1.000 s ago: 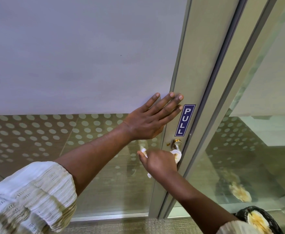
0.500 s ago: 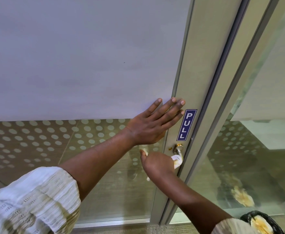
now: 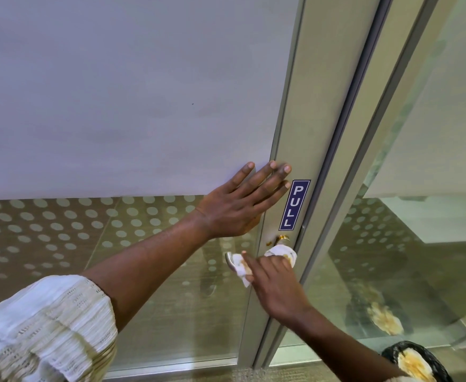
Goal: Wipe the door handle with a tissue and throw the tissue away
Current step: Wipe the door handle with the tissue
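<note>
A silver lever door handle (image 3: 229, 259) with a brass base (image 3: 282, 238) sits on the grey door frame below a blue PULL sticker (image 3: 294, 204). My right hand (image 3: 274, 285) presses a white tissue (image 3: 282, 252), stained brown, around the handle; most of the lever is hidden under the tissue and my fingers. My left hand (image 3: 240, 208) lies flat, fingers spread, against the frosted glass door just left of the sticker, holding nothing.
A bin with a black liner (image 3: 416, 362) holding used stained tissues stands on the floor at the bottom right. To the right of the frame is a fixed glass panel (image 3: 391, 257) with a dotted film, reflecting the bin.
My right hand has slid with the tissue along the handle, uncovering the lever's left tip. My left hand stays flat on the door.
</note>
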`<control>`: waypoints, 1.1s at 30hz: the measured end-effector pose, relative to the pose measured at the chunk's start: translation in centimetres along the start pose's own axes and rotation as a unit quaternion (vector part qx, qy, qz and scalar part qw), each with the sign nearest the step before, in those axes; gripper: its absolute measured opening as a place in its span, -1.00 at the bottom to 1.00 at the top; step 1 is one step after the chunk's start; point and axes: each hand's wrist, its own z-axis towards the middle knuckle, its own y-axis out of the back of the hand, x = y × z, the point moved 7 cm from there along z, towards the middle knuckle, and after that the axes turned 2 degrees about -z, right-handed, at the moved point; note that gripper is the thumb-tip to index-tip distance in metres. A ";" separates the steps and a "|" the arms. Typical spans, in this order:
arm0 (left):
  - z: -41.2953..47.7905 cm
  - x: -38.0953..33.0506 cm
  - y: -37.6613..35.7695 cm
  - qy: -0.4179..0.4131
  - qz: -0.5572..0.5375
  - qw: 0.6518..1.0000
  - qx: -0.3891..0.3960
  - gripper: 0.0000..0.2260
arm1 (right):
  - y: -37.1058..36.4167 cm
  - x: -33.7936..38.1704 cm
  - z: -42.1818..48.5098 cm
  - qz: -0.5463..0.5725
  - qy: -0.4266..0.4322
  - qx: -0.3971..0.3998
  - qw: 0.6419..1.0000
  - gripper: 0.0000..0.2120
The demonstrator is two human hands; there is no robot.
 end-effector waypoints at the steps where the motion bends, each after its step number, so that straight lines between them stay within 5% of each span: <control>1: 0.0 0.0 0.0 -0.002 0.000 1.000 0.002 -0.37 | 0.4 -1.0 0.1 0.006 0.015 0.011 1.000 -0.64; 3: 0.0 0.0 0.0 -0.004 0.002 1.000 0.001 -0.37 | 1.1 -1.8 0.9 0.011 0.022 0.041 0.999 -0.70; 7: 0.0 -0.1 0.1 -0.002 0.001 1.000 -0.004 -0.34 | 2.0 -0.3 3.3 -0.005 -0.100 0.049 0.994 -0.44; 11: 0.1 -0.1 0.0 -0.006 0.006 1.000 -0.002 -0.32 | 0.3 -0.8 4.8 -0.008 -0.173 0.217 0.961 -0.17; 13: 0.0 -0.1 0.0 -0.008 0.007 1.000 0.000 -0.33 | -0.1 -1.0 4.9 0.023 -0.158 0.241 0.957 -0.15; 17: 0.0 -0.2 0.0 -0.003 0.003 1.000 -0.002 -0.34 | 1.6 0.3 3.1 0.004 -0.101 0.048 0.994 -0.48; 20: 0.0 -0.2 -0.1 -0.006 0.003 1.000 0.003 -0.34 | 1.2 1.9 1.7 0.003 -0.132 0.010 0.991 -0.70; 28: -0.1 -0.1 -0.1 -0.007 0.001 1.000 -0.004 -0.34 | 0.1 2.2 -2.6 0.101 -0.115 0.040 0.987 -0.45; 33: 0.0 0.0 0.0 -0.009 0.001 1.000 -0.001 -0.37 | 0.6 1.0 -3.3 0.177 -0.217 -0.008 0.960 -0.39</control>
